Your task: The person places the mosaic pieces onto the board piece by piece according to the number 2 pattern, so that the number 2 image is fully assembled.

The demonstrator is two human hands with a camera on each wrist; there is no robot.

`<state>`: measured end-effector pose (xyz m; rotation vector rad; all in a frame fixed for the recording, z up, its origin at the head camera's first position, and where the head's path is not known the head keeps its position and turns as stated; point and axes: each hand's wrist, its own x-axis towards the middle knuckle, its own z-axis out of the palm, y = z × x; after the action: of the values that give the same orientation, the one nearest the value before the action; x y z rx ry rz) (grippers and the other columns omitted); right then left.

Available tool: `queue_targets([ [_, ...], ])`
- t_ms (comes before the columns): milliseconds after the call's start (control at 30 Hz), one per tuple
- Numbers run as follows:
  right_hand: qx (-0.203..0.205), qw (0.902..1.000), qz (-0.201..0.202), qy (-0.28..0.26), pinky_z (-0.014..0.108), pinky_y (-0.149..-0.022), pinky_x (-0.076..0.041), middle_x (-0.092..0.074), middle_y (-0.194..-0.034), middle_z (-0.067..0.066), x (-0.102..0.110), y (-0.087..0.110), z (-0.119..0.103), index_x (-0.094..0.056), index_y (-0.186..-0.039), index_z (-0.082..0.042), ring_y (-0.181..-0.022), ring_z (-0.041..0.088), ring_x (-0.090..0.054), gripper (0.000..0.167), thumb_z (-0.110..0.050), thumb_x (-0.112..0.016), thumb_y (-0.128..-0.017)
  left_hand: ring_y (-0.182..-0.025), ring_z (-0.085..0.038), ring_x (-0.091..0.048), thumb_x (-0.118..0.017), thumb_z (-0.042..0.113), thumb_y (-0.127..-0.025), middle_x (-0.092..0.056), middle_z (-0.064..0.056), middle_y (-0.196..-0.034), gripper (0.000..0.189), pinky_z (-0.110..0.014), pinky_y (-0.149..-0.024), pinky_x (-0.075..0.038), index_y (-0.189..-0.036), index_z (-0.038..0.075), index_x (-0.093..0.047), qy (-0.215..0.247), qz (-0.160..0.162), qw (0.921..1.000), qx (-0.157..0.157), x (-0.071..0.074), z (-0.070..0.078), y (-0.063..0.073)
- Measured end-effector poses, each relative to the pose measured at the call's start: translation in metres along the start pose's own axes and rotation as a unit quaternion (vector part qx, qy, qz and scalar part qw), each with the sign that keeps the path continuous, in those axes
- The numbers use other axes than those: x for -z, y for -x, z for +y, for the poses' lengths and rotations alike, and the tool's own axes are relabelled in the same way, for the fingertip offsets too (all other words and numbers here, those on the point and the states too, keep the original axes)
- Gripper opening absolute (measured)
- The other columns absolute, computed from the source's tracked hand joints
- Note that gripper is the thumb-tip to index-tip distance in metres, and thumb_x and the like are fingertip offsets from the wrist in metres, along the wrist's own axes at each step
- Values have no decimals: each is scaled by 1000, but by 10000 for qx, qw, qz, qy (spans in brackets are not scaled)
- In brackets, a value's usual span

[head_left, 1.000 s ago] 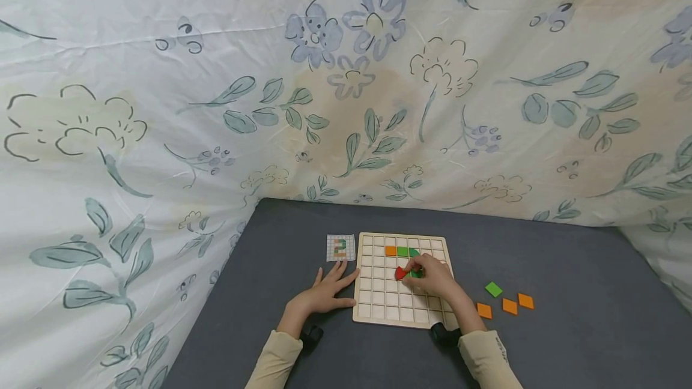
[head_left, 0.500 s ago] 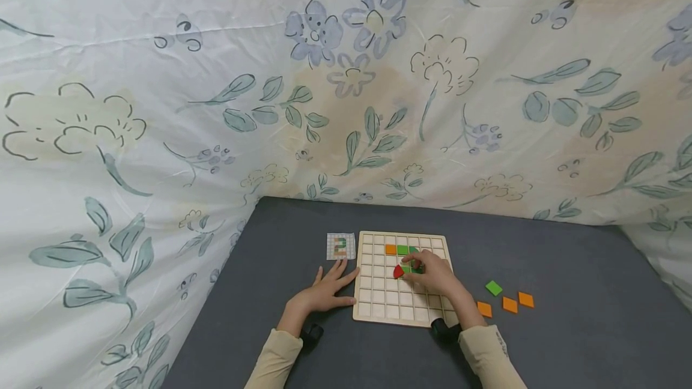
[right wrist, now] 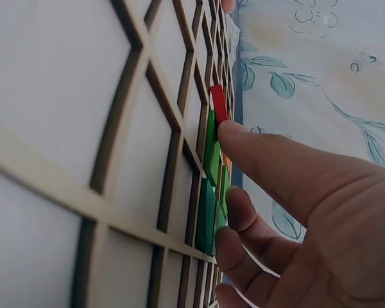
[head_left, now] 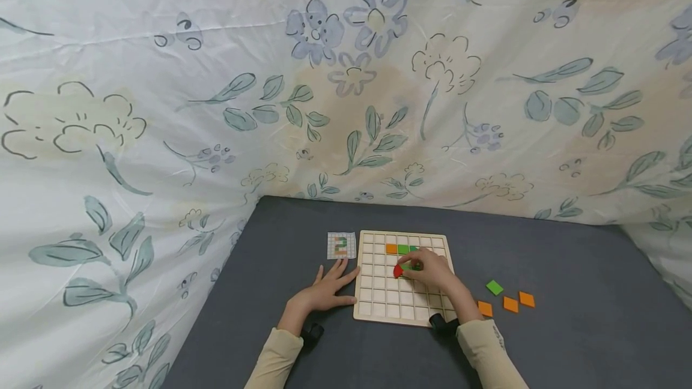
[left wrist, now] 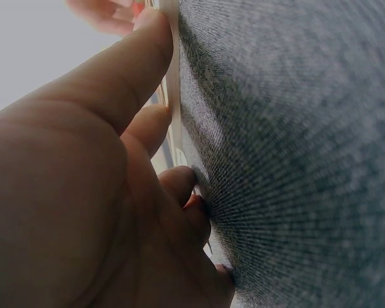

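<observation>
1. Floral cloth behind dark table. Head view: wooden grid board mid-table, printed card left of its far half; green tile and three orange tiles loose at right.
2. Left hand, fingers spread, at board's left edge. Right hand pinches red piece above mid-board.
3. Left wrist: thumb touches board edge.
4. Right wrist: thumb against red piece, beside green pieces; index finger hidden.
</observation>
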<state>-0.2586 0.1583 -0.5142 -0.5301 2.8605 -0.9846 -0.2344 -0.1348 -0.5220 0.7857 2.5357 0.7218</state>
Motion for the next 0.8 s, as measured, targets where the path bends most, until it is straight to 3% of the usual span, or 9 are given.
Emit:
queue_targets([
  [200, -79, 9998, 31, 174, 34, -66, -35, -56, -83, -3, -2, -2, -3, -71, -93, -21, -71, 13, -48, 16, -23, -76, -78, -143, -31, 2, -54, 44, -91, -3, -13, -156, 70, -61, -110, 7, -149, 20, -22, -29, -10, 10000, 15, 1, 2, 1],
  [333, -146, 9996, 65, 252, 41, -72, -32, -56, -81, -5, -3, -2, -4, -68, -86, -23, -85, 19, -54, 12, -26, -76, -78, -143, -32, 1, -55, 42, -91, -3, -14, -156, 70, -61, -110, 6, -149, 19, -23, -20, -13, 10000, 19, 2, 5, 3],
  [500, -125, 9996, 46, 230, 39, -70, -29, -55, -79, -6, -4, -1, -6, -67, -83, -22, -76, 14, -49, 12, -25, -77, -77, -143, -32, 2, -55, 42, -92, -3, -14, -156, 70, -61, -109, 7, -149, 18, -23, 23, -9, 10000, 28, 3, 5, 3],
  [633, -112, 9996, 45, 237, 37, -69, -29, -54, -80, -4, -5, -1, -7, -66, -86, -20, -74, 11, -47, 16, -24, -77, -76, -143, -32, 1, -55, 42, -91, -4, -13, -156, 70, -61, -109, 6, -149, 18, -23, -1, -3, 10000, 36, 2, 4, 2],
  [800, 74, 9997, 61, 237, 38, -69, -28, -55, -83, -1, -6, -3, -7, -68, -101, -18, -69, 11, -46, 27, -23, -77, -76, -143, -32, 1, -54, 43, -91, -3, -13, -156, 70, -61, -109, 7, -149, 19, -22, -21, -1, 10000, 27, 1, 3, 2],
])
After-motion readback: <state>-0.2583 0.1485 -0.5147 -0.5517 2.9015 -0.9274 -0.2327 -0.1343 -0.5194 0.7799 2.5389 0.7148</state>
